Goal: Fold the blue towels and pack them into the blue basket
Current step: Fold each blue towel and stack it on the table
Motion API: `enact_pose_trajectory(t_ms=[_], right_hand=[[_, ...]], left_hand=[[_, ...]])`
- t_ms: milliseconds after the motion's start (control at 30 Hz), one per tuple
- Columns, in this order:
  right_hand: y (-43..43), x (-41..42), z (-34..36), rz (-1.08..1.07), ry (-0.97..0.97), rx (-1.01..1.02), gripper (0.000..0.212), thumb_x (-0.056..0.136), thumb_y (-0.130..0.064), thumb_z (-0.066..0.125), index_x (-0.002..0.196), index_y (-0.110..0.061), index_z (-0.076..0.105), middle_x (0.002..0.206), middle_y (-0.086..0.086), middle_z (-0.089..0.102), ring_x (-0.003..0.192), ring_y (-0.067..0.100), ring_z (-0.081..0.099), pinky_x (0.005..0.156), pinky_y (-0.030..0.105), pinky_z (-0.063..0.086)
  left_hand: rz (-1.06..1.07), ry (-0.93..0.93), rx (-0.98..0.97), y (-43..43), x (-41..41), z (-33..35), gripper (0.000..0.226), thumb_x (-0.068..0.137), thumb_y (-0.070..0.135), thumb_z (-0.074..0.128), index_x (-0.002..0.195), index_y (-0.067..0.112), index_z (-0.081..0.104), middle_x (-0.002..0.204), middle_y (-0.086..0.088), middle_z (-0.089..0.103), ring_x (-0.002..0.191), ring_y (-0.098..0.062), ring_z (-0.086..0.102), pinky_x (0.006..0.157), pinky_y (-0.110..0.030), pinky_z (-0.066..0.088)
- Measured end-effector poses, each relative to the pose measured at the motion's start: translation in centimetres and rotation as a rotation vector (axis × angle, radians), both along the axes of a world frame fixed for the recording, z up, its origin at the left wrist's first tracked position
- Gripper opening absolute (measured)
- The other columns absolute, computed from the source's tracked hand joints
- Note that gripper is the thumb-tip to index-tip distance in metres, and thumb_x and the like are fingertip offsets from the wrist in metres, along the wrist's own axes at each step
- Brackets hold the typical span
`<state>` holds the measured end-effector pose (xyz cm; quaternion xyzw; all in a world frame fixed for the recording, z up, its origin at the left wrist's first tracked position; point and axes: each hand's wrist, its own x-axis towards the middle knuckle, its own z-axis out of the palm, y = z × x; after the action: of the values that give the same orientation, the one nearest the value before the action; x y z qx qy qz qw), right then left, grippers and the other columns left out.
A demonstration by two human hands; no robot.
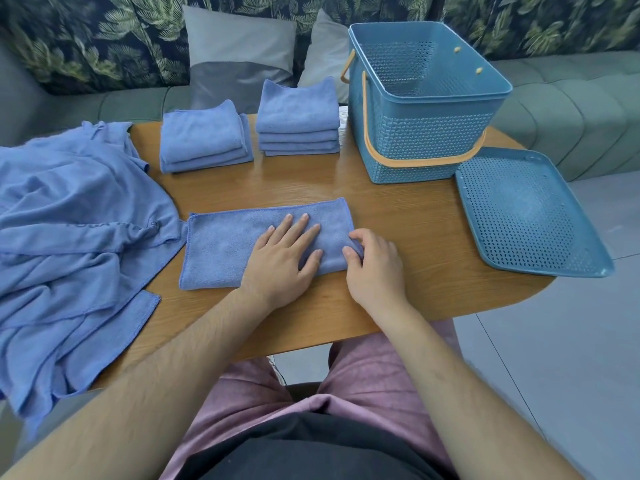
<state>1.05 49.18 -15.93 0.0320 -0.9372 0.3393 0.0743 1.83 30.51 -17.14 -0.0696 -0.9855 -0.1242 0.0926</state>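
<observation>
Indoors, wood table point(398, 216) w/ basket point(426, 140), sofa point(571, 109) behind

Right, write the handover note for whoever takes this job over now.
Left hand flat, pressing the half-folded towel on the table.
Right hand pinches that towel's right edge.
Done: left folded stack and right folded stack stand behind it.
Left to do: finish this fold, fold the loose pile at the left, pack all into the blue basket, no towels visible inside; its lid lies beside it.
</observation>
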Motion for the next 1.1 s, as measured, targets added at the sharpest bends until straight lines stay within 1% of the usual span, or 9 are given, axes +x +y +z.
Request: enact_pose_trajectory(t_ms=[233, 300, 400, 500, 600, 667, 833, 1000, 1100], right_hand=[[-0.4, 0.4, -0.8, -0.076, 0.089, 0.101, 0.022, 0.101, -0.024, 0.051, 0.119, -0.017, 0.061, 0.112, 0.009, 0.065, 0.101, 0.035, 0.056, 0.087, 0.047, 0.043], [-0.9, 0.5, -0.1, -0.152, 0.206, 0.061, 0.025, 0.099, -0.018, 0.047, 0.119, -0.013, 0.061, 0.115, 0.013, 0.059, 0.103, 0.036, 0.055, 0.088, 0.046, 0.043], [-3.5, 0.5, 1.6, 0.006, 0.362, 0.096, 0.041, 0.091, -0.02, 0.039, 0.125, -0.013, 0.062, 0.129, 0.01, 0.059, 0.118, 0.031, 0.055, 0.095, 0.043, 0.044], [-7.5, -0.3, 2.0, 0.21, 0.197, 0.114, 0.049, 0.099, -0.025, 0.034, 0.142, -0.016, 0.054, 0.154, 0.008, 0.047, 0.143, 0.026, 0.04, 0.115, 0.042, 0.033], [-9.1, -1.5, 0.4, 0.253, -0.046, 0.255, 0.053, 0.108, -0.041, 0.02, 0.159, -0.025, 0.031, 0.169, 0.004, 0.017, 0.156, 0.024, 0.012, 0.126, 0.042, 0.009], [-8.8, -1.8, -0.6, 0.248, -0.076, 0.414, 0.059, 0.107, -0.052, 0.015, 0.161, -0.03, 0.021, 0.17, 0.003, 0.007, 0.157, 0.022, 0.002, 0.126, 0.042, -0.003], [-8.0, -2.5, -0.7, 0.246, -0.065, 0.503, 0.063, 0.104, -0.057, 0.014, 0.161, -0.032, 0.021, 0.171, 0.003, 0.005, 0.157, 0.024, 0.0, 0.126, 0.045, -0.003], [-6.7, -4.3, -0.5, 0.272, -0.082, 0.513, 0.061, 0.105, -0.057, 0.019, 0.161, -0.034, 0.017, 0.171, 0.001, 0.001, 0.157, 0.02, -0.003, 0.126, 0.042, -0.004], [-6.9, -5.8, -0.5, 0.276, -0.053, 0.491, 0.058, 0.106, -0.052, 0.026, 0.16, -0.032, 0.027, 0.17, 0.003, 0.008, 0.157, 0.022, 0.003, 0.127, 0.042, 0.0]], left_hand=[[-0.027, -0.028, 0.013, -0.2, 0.0, 0.0, 0.061, 0.1, 0.057, 0.028, 0.157, 0.033, 0.032, 0.165, 0.01, 0.022, 0.154, -0.013, 0.013, 0.126, -0.036, 0.008], [-0.029, -0.07, 0.054, -0.3, 0.0, 0.1, 0.062, 0.099, 0.056, 0.029, 0.157, 0.033, 0.031, 0.165, 0.012, 0.02, 0.155, -0.011, 0.01, 0.126, -0.035, 0.006], [-0.065, -0.205, 0.232, -0.8, -1.0, 1.2, 0.064, 0.096, 0.049, 0.032, 0.157, 0.03, 0.032, 0.165, 0.012, 0.023, 0.154, -0.01, 0.01, 0.126, -0.037, 0.008], [-0.115, -0.222, 0.352, -2.0, -1.6, 2.1, 0.054, 0.101, 0.038, 0.032, 0.155, 0.031, 0.036, 0.162, 0.014, 0.03, 0.154, -0.013, 0.013, 0.125, -0.041, 0.013], [-0.07, -0.185, 0.125, -4.5, -1.0, 1.4, 0.059, 0.1, 0.048, 0.02, 0.157, 0.035, 0.028, 0.164, 0.017, 0.02, 0.155, -0.013, 0.007, 0.125, -0.04, 0.005], [-0.019, -0.162, 0.054, -6.3, -0.8, 1.0, 0.064, 0.095, 0.061, 0.017, 0.155, 0.041, 0.031, 0.165, 0.018, 0.016, 0.155, -0.01, 0.006, 0.126, -0.04, 0.004], [0.05, -0.205, 0.027, -10.2, -1.7, 1.1, 0.068, 0.09, 0.077, 0.015, 0.153, 0.052, 0.024, 0.165, 0.021, 0.012, 0.155, -0.01, 0.003, 0.126, -0.038, 0.002], [0.066, -0.234, -0.001, -13.1, -2.2, 1.5, 0.066, 0.092, 0.077, 0.013, 0.153, 0.055, 0.02, 0.165, 0.022, 0.012, 0.154, -0.007, 0.003, 0.126, -0.036, 0.0], [0.1, -0.204, -0.006, -12.2, -2.0, 1.2, 0.064, 0.094, 0.071, 0.013, 0.155, 0.051, 0.02, 0.167, 0.017, 0.01, 0.155, -0.012, 0.004, 0.126, -0.039, 0.002]])
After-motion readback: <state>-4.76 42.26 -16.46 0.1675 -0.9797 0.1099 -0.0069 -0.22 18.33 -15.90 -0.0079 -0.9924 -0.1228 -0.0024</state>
